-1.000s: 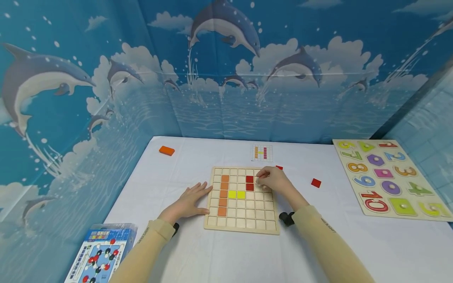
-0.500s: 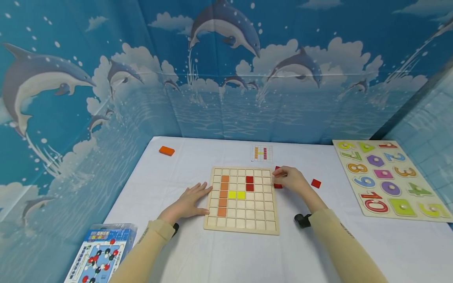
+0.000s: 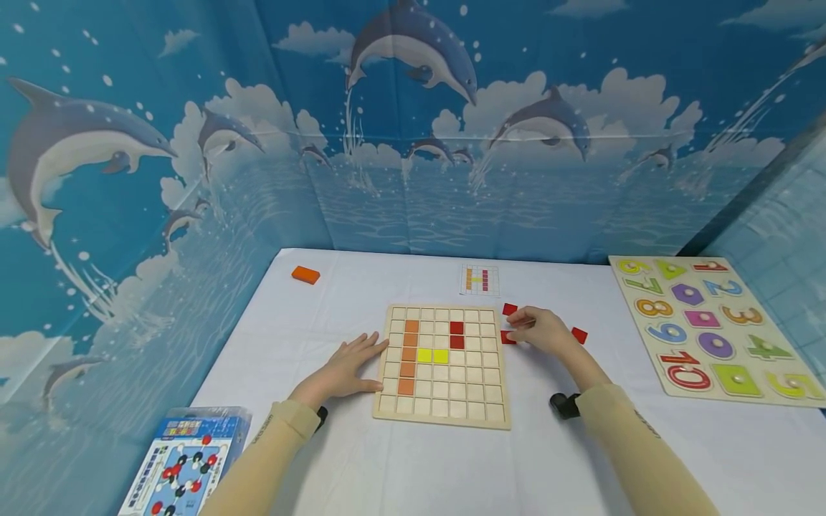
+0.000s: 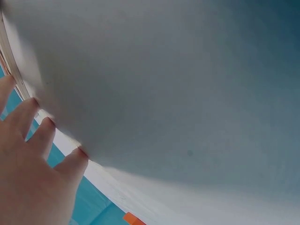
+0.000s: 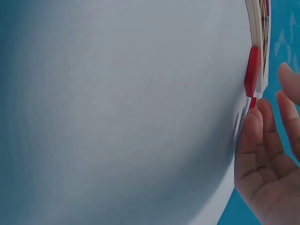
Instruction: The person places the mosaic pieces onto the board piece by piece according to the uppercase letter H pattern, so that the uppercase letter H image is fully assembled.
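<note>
A wooden grid board (image 3: 441, 407) lies on the white table. Set in its squares are a column of orange tiles (image 3: 409, 354), two yellow tiles (image 3: 441, 356) and two red tiles (image 3: 457, 328). My left hand (image 3: 338, 373) rests flat at the board's left side, with spread fingers touching its edge. To the right of the board, my right hand (image 3: 545, 332) hovers with loosely bent fingers beside a loose red tile (image 3: 507, 337). The right wrist view shows a gap between thumb and fingers, with a red tile (image 5: 252, 72) just beyond the fingertips.
More loose red tiles lie farther back (image 3: 510, 309) and behind the right wrist (image 3: 579, 335). A pattern card (image 3: 480, 280) and an orange block (image 3: 305, 274) are at the back. A number puzzle board (image 3: 716, 326) lies right; a blue box (image 3: 183, 459) stands front left.
My right hand has moved off the board to the right, uncovering its right-hand squares and the loose red tiles beside it. My left hand has stayed put.
</note>
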Action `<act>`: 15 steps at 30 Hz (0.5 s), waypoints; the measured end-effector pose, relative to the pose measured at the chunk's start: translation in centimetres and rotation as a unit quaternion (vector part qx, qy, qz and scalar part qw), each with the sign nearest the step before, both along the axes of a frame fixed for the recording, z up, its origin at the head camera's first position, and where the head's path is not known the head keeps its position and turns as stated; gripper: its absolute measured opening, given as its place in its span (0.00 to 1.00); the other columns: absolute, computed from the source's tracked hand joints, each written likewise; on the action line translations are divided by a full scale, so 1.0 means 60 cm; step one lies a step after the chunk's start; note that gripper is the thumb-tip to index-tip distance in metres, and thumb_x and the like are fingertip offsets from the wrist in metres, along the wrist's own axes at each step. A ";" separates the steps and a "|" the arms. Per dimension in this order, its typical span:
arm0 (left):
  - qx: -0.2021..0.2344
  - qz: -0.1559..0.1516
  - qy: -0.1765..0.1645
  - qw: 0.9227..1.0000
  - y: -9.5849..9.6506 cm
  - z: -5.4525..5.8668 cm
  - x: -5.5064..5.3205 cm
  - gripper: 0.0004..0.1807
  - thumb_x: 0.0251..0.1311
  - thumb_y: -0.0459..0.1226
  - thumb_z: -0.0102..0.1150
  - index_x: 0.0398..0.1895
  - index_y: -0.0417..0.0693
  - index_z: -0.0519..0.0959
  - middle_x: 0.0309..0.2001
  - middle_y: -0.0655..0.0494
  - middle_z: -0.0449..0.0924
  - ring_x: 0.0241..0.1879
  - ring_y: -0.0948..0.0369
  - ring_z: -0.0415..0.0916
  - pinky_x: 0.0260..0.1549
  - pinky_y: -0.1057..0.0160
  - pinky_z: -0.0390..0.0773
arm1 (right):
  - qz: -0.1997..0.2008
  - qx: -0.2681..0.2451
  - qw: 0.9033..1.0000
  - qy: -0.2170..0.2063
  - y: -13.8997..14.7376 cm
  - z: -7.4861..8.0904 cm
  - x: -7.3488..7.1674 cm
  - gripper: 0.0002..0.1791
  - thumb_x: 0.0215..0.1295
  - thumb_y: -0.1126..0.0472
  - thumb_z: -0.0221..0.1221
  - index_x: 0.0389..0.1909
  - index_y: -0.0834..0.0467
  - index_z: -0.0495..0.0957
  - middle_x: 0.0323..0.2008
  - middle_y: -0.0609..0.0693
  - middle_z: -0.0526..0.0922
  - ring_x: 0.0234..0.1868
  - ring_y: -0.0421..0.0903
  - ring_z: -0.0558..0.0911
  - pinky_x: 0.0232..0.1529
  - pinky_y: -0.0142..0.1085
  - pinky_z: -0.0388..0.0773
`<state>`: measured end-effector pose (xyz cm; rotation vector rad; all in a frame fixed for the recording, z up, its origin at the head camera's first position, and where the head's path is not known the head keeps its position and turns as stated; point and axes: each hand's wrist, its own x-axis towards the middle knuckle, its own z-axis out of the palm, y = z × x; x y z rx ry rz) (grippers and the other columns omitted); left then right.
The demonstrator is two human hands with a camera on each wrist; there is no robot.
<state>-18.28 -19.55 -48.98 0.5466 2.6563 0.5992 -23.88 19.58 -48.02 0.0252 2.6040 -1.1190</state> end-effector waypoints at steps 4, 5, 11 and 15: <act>-0.001 -0.001 -0.003 1.000 0.000 0.000 0.000 0.46 0.58 0.50 0.68 0.77 0.54 0.57 0.79 0.48 0.48 0.79 0.47 0.41 0.75 0.39 0.42 | 0.005 0.001 1.000 -0.003 0.003 -0.003 -0.001 0.20 0.62 0.57 0.66 0.52 0.61 0.78 0.51 0.60 0.81 0.48 0.53 0.77 0.46 0.39 0.78; 0.000 -0.001 -0.003 1.000 0.000 0.000 0.000 0.46 0.57 0.50 0.68 0.77 0.54 0.57 0.79 0.47 0.48 0.79 0.46 0.41 0.75 0.39 0.42 | 0.007 0.001 1.000 -0.004 0.003 -0.004 -0.001 0.20 0.62 0.57 0.66 0.52 0.61 0.78 0.51 0.59 0.81 0.48 0.53 0.77 0.46 0.39 0.78; 0.003 -0.001 0.001 1.000 -0.001 -0.001 0.001 0.46 0.57 0.49 0.68 0.77 0.53 0.57 0.79 0.46 0.48 0.78 0.45 0.42 0.75 0.37 0.43 | 0.012 0.008 1.000 -0.009 0.002 -0.010 -0.003 0.21 0.61 0.58 0.68 0.53 0.62 0.78 0.49 0.59 0.80 0.46 0.51 0.74 0.44 0.35 0.76; 0.001 -0.003 0.007 1.000 -0.001 -0.002 0.001 0.46 0.57 0.49 0.68 0.77 0.52 0.58 0.78 0.45 0.49 0.78 0.44 0.43 0.74 0.36 0.44 | 0.015 0.017 1.000 -0.009 0.002 -0.012 -0.002 0.21 0.60 0.58 0.68 0.53 0.62 0.78 0.47 0.58 0.80 0.46 0.51 0.74 0.42 0.34 0.76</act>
